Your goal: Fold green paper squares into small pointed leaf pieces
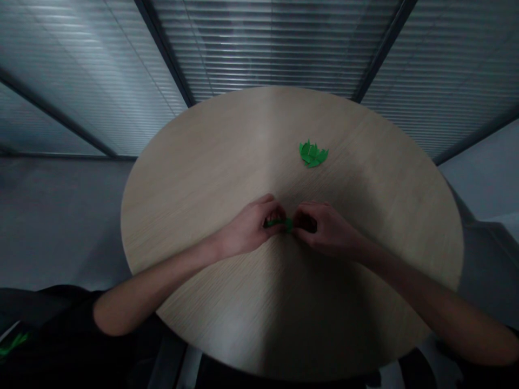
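Note:
My left hand (251, 227) and my right hand (324, 229) meet at the middle of a round light-wood table (203, 162). Both pinch a small green folded paper piece (281, 222) between their fingertips, just above the tabletop. Most of that piece is hidden by the fingers. A small pile of several green folded paper pieces (312, 153) lies farther back on the table, a little to the right of my hands.
Windows with closed horizontal blinds (263, 43) and dark frames stand behind the table. Grey floor shows on the left and right. Something green (14, 342) pokes out at the lower left edge near my dark clothing.

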A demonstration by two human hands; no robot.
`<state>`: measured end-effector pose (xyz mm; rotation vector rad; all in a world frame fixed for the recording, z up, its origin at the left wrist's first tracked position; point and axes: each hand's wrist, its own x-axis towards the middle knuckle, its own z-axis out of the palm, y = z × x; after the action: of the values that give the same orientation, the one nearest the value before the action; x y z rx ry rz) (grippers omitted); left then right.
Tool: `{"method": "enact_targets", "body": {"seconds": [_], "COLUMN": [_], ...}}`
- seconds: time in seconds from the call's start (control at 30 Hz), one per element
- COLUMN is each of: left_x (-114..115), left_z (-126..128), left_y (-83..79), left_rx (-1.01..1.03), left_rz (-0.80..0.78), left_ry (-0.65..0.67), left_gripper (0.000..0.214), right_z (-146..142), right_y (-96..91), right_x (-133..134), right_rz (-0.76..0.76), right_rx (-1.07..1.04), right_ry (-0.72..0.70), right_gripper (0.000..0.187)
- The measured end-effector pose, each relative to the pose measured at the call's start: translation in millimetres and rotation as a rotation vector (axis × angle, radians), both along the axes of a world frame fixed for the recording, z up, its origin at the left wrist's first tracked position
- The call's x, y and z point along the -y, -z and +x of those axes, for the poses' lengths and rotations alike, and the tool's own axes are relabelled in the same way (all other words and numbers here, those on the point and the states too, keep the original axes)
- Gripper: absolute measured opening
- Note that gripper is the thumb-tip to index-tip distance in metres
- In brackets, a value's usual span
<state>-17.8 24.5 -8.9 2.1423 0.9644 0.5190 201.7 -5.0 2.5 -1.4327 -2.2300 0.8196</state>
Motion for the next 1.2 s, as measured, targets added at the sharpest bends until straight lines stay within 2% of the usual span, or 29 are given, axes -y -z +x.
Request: {"method": "enact_targets", "body": {"seconds": [0.23,0.57,0.7,0.8,0.9,1.0,1.1,1.2], "left_x": [-1,-3,-5,-7,-9,-10,-10,-6], "left_z": [-4,-8,-10,-11,-11,-12,-13,-13], "left_y": [-3.3,-2.6,-1.5,-0.4,1.2,3.4,4.5,2.3], "left_rx": [-0.013,-0.022,-0.002,0.01,0.009,-0.008,-0.023,-0.038], "left_rz": [0.003,0.101,0.126,0.164,0.233,0.329,0.41,0.441], "left_ry": [0.01,0.113,0.157,0.198,0.221,0.209,0.132,0.055], "left_gripper": [0.006,0.006,0.011,0.015,0.018,0.018,0.018,0.018], "right_z": [1,1,8,13,15,13,13,13], "right_y": [2.2,4.0,4.8,8.6,15.2,20.3,21.0,18.6], "right_x": [0,0,-3,-4,-3,-1,1,4], "right_rz": [0.019,0.041,-0.079,-0.12,0.002,0.199,0.339,0.392], "right_rx": [0.002,-0.016,-0.125,-0.267,-0.288,-0.198,-0.078,0.012], "right_ry": [0.002,0.006,0.002,0.025,0.032,-0.069,-0.163,-0.182], "right_gripper": [0.008,0.009,0.002,0.013,0.014,0.017,0.018,0.016]}}
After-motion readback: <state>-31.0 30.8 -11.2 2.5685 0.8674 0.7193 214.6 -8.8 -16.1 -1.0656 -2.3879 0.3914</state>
